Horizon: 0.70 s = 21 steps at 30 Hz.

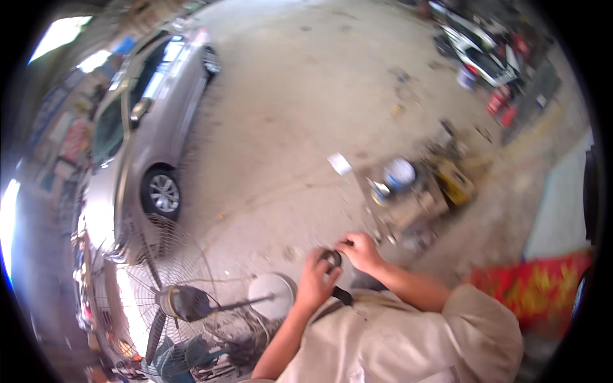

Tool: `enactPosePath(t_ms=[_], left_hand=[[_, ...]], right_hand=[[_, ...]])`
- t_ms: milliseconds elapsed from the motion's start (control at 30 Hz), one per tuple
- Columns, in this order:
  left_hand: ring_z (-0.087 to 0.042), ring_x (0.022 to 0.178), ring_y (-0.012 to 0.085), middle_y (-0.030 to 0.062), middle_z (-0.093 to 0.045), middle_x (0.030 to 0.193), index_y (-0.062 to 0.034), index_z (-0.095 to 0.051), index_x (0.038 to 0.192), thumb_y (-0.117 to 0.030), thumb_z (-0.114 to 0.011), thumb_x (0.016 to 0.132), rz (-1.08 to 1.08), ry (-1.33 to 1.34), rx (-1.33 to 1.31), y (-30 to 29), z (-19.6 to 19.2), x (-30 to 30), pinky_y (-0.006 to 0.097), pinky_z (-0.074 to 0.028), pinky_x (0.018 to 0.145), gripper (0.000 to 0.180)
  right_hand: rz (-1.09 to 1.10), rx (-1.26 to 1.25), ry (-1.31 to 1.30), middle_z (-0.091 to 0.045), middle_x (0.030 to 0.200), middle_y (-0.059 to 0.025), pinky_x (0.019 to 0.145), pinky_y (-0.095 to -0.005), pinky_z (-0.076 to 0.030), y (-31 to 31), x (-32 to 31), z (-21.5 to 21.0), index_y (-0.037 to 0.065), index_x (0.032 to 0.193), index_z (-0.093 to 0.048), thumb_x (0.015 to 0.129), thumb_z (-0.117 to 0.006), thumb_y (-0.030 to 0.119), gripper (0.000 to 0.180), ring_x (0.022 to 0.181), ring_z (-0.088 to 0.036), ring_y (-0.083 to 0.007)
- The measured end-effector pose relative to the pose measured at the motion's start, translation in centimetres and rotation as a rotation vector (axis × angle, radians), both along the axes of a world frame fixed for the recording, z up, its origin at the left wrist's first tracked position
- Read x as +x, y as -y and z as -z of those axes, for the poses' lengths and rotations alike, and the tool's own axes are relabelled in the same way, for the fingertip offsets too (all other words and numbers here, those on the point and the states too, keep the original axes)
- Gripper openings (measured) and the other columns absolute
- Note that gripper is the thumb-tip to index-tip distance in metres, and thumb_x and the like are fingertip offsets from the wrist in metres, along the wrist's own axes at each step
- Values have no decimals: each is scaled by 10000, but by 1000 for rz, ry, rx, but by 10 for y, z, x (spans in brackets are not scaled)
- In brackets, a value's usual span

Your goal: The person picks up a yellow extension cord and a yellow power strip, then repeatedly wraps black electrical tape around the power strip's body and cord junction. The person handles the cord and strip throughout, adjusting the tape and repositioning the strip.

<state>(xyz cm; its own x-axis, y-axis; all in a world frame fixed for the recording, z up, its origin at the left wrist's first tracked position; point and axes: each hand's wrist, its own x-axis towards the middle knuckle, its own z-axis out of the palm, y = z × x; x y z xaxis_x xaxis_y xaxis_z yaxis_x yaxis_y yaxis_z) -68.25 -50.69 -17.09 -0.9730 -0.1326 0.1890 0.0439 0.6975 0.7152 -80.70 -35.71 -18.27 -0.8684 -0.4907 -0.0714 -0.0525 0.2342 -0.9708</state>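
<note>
My left hand (313, 281) is closed around a small black ring (332, 258) that looks like a roll of tape. Just to its right, my right hand (364, 254) is closed, thumb and fingers pinching a small dark piece (347, 243). Whether that piece joins the ring cannot be made out. Both hands are close together in front of my body, above the floor. A dark strip (342, 295) shows below them against my beige shirt; its kind is unclear.
A large fan (182, 302) stands close on my left, and a silver car (150, 121) is parked beyond it. Ahead to the right, a cardboard box (418, 214) sits beside a white bucket (400, 173) and a yellow crate (454, 183). Red patterned cloth (536, 284) lies at right.
</note>
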Motion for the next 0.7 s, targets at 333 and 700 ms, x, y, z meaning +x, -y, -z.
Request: enactPosePath(t_ms=[333,700], left_hand=[[-707,901,243,173,-726,1233,50,-638,785,-319,-702,985,-214,184,484,144,91,-150,348,-535,793,424],[-625,843,97,7,-698,909,-59,-716,1025,-288,-611,1020,8,442,1017,278,91,-274,261,-478,721,252]], right_hand=[[30,-245,-133,-702,810,-29,621,-267,-494,128,-128,39,8,919,-712,951,-745,131,131,685,-624,-111],[180,-272,323,-675,814,-27,569,-251,-455,259,-260,54,16,969,-689,969,-739,171,163,685,-648,-116]])
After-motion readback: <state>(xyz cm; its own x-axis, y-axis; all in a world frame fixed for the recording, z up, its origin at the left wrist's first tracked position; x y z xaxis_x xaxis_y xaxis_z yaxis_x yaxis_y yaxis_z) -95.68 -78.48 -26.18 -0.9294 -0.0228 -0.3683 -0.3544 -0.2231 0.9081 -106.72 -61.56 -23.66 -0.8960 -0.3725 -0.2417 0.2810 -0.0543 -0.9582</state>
